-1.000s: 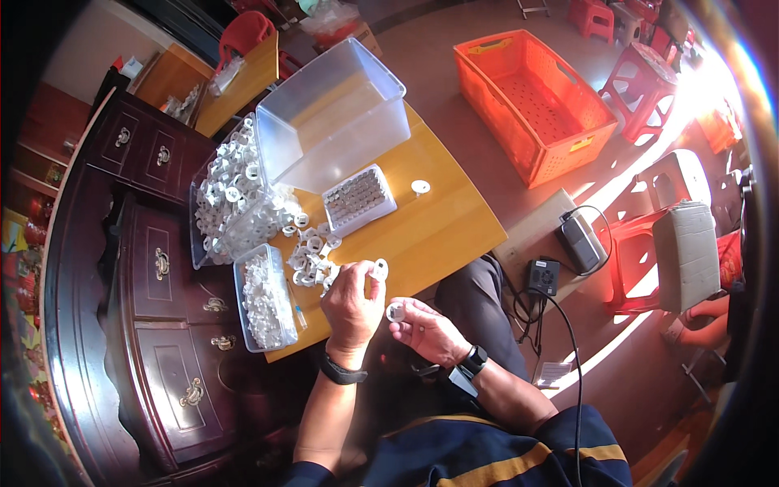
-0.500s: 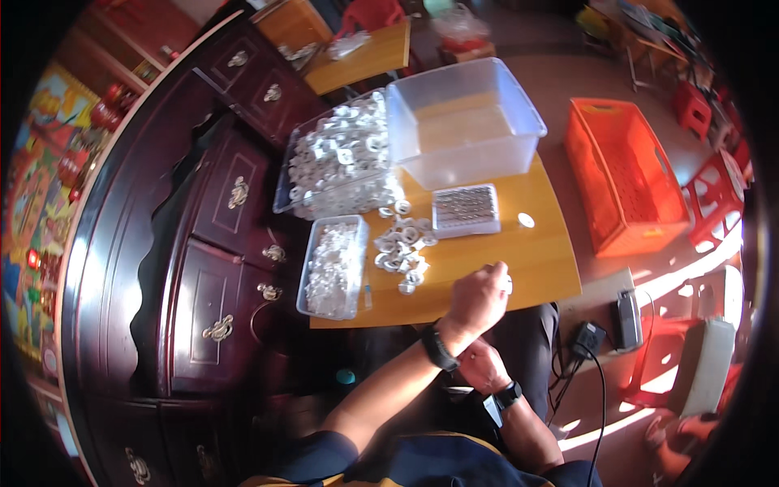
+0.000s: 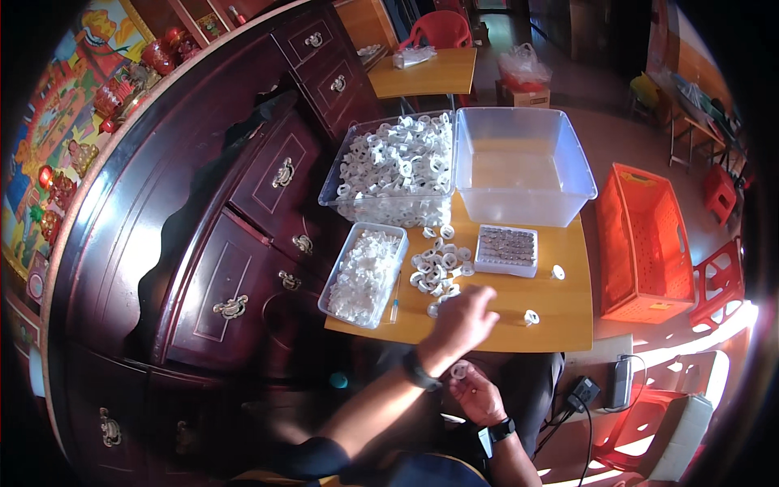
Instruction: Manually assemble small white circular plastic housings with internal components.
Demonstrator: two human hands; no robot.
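My left hand (image 3: 462,325) hovers over the near part of the table, its visible fingers slightly apart and nothing seen in them; its palm is hidden. Below it, my right hand (image 3: 480,399) pinches a small white plastic ring (image 3: 460,370) in its fingertips. Beyond the left hand lies a loose pile of similar white ring pieces (image 3: 438,266). Two more stand apart on the right: one white ring piece (image 3: 531,317) near the front edge and another white piece (image 3: 557,273) farther back. A white tray (image 3: 505,269) holds rows of small metal parts (image 3: 507,243).
A clear bin (image 3: 333,195) heaped with white pieces and a large clear bin (image 3: 568,199) stand at the table's back. A smaller tub (image 3: 323,304) of white bits is at left. Dark drawers (image 3: 260,203) flank the table; an orange crate (image 3: 645,304) stands right.
My left hand has moved left, away from the table's right side, where a white ring piece now lies. A white ring now shows in my right hand. The view has shifted.
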